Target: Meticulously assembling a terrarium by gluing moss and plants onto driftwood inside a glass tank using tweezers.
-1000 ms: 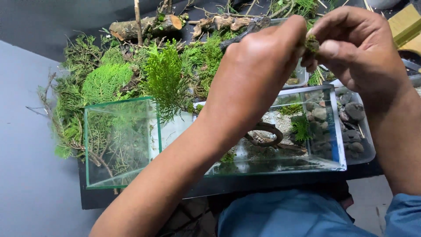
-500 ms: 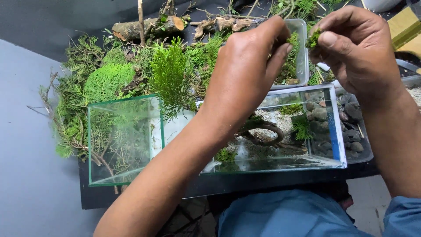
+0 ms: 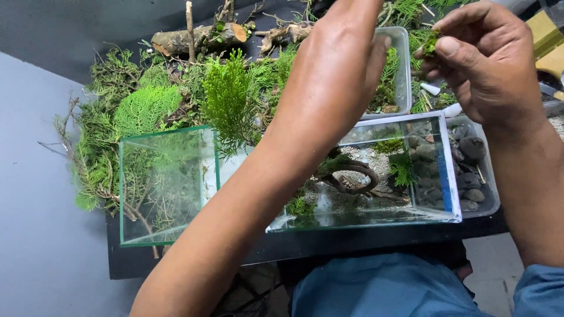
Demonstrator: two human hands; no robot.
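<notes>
My right hand (image 3: 487,70) pinches a small clump of green moss (image 3: 432,42) between thumb and fingertips, up at the right above the tank. My left hand (image 3: 346,58) reaches across the middle, its fingers pointing down at a clear plastic tub (image 3: 403,44) of green plants. The back of that hand faces me, so its palm and anything in it are hidden. Below both hands stands a small glass tank (image 3: 451,170) holding sand, a curved piece of driftwood (image 3: 352,173), dark stones and a few green sprigs. My left forearm covers the tank's middle.
Cut conifer-like fronds (image 3: 147,108) and twigs lie heaped at the left and back of the black table (image 3: 352,243). A short cut log (image 3: 200,36) lies at the back. A clear tray of dark stones (image 3: 473,149) sits right of the tank.
My left hand has drawn away from the moss in my right hand, moving left and down toward the plastic tub. My right hand still holds the moss in about the same place.
</notes>
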